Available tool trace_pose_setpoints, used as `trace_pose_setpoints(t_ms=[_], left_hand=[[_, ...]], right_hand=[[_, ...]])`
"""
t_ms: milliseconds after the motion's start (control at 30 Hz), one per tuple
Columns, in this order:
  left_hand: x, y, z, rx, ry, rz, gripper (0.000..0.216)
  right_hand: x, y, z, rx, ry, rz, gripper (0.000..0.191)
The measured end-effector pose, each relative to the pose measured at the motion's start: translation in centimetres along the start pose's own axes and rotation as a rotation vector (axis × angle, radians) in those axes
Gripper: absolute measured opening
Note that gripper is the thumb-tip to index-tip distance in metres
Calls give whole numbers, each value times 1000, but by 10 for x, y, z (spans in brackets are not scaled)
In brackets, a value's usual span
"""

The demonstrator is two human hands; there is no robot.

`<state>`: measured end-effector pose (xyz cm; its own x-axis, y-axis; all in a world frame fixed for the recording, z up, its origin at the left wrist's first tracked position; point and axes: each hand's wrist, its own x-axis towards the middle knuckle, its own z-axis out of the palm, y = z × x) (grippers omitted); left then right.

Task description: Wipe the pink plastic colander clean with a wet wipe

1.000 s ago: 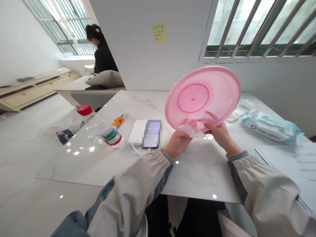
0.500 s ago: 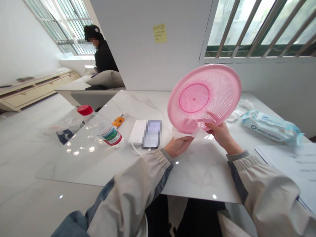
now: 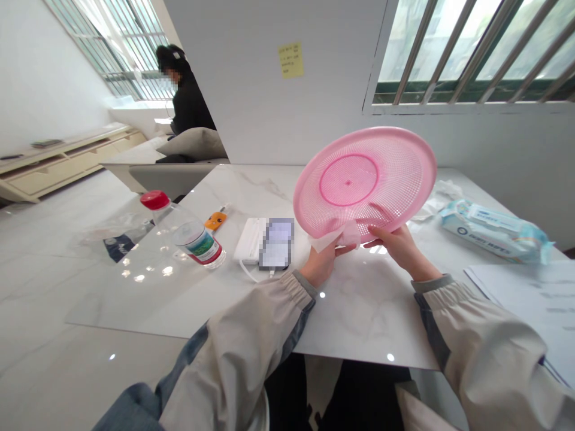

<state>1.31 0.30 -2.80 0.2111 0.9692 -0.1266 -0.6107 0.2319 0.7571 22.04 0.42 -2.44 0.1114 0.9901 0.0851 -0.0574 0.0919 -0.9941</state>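
A round pink plastic basket (image 3: pixel 390 173) with mesh sides is held tilted above the table, its inside facing me. My right hand (image 3: pixel 402 250) is closed on the lower right of its rim, thumb on the inside. At the lower left of the rim, my left hand (image 3: pixel 322 261) pinches a white wipe (image 3: pixel 335 235) folded over the edge, partly on the inner mesh. Some fingers of both hands are hidden behind the basket and the wipe.
On the marble-look table (image 3: pixel 359 326) lie a phone (image 3: pixel 276 245), a white power bank (image 3: pixel 248 242), an orange item (image 3: pixel 215 221), a wipes pack (image 3: pixel 494 230), crumpled wipes (image 3: pixel 433 203) and papers (image 3: pixel 530 293). A red-capped bottle (image 3: pixel 197 239) stands left. A person (image 3: pixel 186 90) sits beyond.
The basket has tipped and shifted slightly left and down. My left hand has turned, its thumb side now upward, and the wipe has bunched over the rim with it.
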Motion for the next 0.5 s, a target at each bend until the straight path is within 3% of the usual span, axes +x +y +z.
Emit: trace_pose_setpoints(t_ms=[133,333,500], left_hand=[[4,-2,-3,85,101,54,59],[8,-8,-9,122,148,165,55],[10,-8,-8,89,164,90,58]], right_hand=[[-3,-4,2,0,-47,26,109],[-6,-6,3,6,-70,22,107],[0,1,-3,-18,-8,17,91]])
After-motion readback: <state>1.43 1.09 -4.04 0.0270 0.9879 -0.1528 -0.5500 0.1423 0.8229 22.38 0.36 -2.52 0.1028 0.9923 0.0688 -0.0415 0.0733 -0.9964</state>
